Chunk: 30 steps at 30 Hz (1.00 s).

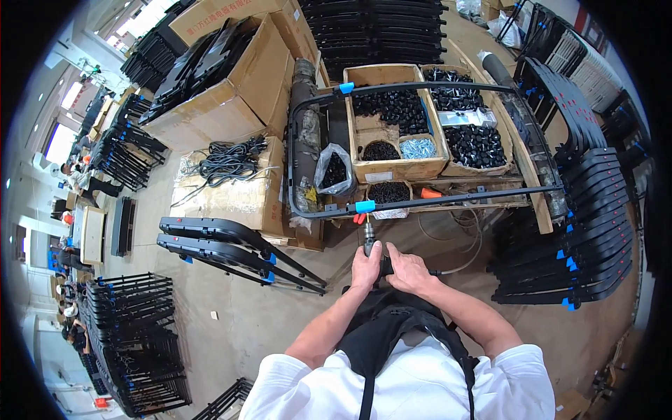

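Observation:
A power screwdriver (369, 236) points away from me, its tip close to a blue clip (365, 206) on the near bar of a black tubular frame (448, 201). My left hand (366, 269) is closed around the tool's front part. On its rear body, my right hand (409, 271) is closed too, partly hiding the dark grip. A pale hose (476, 253) curves away to the right of the tool. The frame lies flat across padded supports, with a second blue clip (346, 87) on its far bar. Whether the tip touches the frame is too small to tell.
Inside the frame stand a wooden box (400, 170) of black caps and screws, another box (478, 170) of black parts and a plastic-lined tub (337, 183). Left are folded black frames (210, 238) and a carton with cables (231, 161). Stacked frames (581, 238) rise on the right.

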Tool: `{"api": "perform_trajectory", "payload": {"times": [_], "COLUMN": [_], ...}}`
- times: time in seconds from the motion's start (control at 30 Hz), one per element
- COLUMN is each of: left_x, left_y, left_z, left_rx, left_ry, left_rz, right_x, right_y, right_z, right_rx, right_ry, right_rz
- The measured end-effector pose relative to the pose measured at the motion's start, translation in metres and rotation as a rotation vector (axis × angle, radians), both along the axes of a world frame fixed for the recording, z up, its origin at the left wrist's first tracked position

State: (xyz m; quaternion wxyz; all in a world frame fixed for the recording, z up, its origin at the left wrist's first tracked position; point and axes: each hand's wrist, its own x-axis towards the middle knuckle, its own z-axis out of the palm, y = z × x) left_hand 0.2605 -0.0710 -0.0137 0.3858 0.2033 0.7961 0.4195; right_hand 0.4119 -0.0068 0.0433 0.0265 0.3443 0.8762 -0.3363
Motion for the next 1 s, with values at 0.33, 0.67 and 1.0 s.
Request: {"api": "perform_trajectory", "payload": {"times": [0.33,0.67,1.0], "left_x": [-0.004,-0.001,-0.004], "left_y": [0.008,0.000,-0.012], "left_z": [-0.007,0.009,0.009], "left_rx": [0.043,0.023,0.013], "left_ry": [-0.014,-0.078,-0.163], "left_rz": [0.011,-0.005,-0.048], "right_x": [-0.008,-0.010,-0.009], "right_y": [0.004,-0.010,-0.019], "right_z": [-0.002,0.000,-0.002], "right_rx": [0.005,0.034,0.069], "right_ry": [-0.006,0.084,0.084], "right_rz": [-0.003,-0.021,-0.018]}}
